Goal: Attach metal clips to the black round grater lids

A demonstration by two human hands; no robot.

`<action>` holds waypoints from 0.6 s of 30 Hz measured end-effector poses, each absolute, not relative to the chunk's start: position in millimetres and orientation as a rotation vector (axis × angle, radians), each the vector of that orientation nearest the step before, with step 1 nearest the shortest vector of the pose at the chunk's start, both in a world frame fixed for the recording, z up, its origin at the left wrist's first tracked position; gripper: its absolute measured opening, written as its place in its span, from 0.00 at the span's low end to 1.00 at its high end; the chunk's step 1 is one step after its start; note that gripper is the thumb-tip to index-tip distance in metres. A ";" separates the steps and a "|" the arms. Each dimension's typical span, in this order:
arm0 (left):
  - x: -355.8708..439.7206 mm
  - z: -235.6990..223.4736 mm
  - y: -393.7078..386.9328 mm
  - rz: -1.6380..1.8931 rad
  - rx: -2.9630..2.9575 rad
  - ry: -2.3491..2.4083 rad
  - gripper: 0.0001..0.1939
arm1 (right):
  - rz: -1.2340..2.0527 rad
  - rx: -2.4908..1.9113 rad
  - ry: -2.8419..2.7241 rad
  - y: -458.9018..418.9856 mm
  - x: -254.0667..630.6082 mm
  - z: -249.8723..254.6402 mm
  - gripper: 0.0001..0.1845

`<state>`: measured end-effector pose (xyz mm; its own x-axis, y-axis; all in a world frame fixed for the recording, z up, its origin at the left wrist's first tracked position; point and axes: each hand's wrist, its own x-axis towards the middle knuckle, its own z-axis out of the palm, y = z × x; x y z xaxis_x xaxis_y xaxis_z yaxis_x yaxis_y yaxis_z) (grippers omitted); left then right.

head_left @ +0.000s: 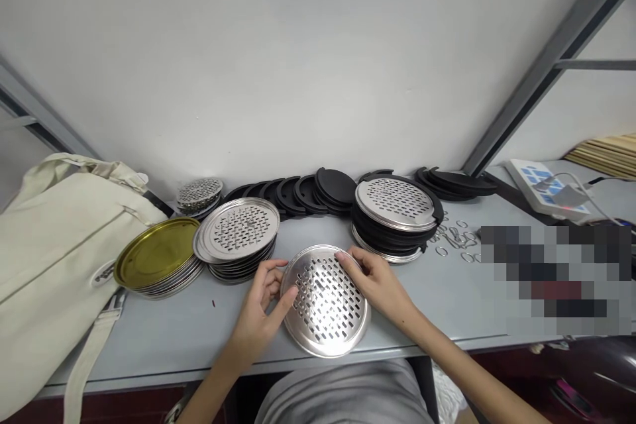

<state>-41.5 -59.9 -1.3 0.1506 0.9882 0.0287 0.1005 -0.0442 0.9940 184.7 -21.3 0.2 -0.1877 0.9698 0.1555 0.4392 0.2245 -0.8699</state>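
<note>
A round silver metal grater disc [325, 305], pierced with rows of raised slots, is tilted up over the front of the table. My left hand [268, 298] grips its left rim, thumb on the face and fingers curled behind. On its upper right edge my right hand [370, 271] closes, thumb over the rim. Left of it, a similar grater disc [243, 228] tops a stack of dark discs. Behind my right hand, another grater disc [395, 202] sits on a stack of black rings [387, 238]. A gold-coloured lid [156, 255] tops a pile of metal lids at the left.
Black plastic discs [335, 187] lean in a row along the wall. Small grater plates [199, 192] are stacked at the back left. Loose metal rings [454, 235] lie at the right. A cream bag [64, 245] fills the left end; a white-and-blue box [534, 179] stands far right.
</note>
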 end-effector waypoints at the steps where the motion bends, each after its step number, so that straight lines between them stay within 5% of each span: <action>1: -41.4 -1.6 -59.2 1.054 1.360 1.156 0.18 | 0.921 -1.319 -1.765 -20.7 184.4 -0.9 0.23; 18: -36.2 4.4 -57.7 1.017 1.200 1.111 0.13 | 1.290 -1.176 -1.615 -18.3 184.3 7.8 0.24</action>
<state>-36.2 -57.7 4.4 0.1759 0.9796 -0.0976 -0.0106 0.1010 0.9948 184.3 -18.3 7.8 -0.3013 0.9535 0.0073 0.2031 0.0717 -0.9765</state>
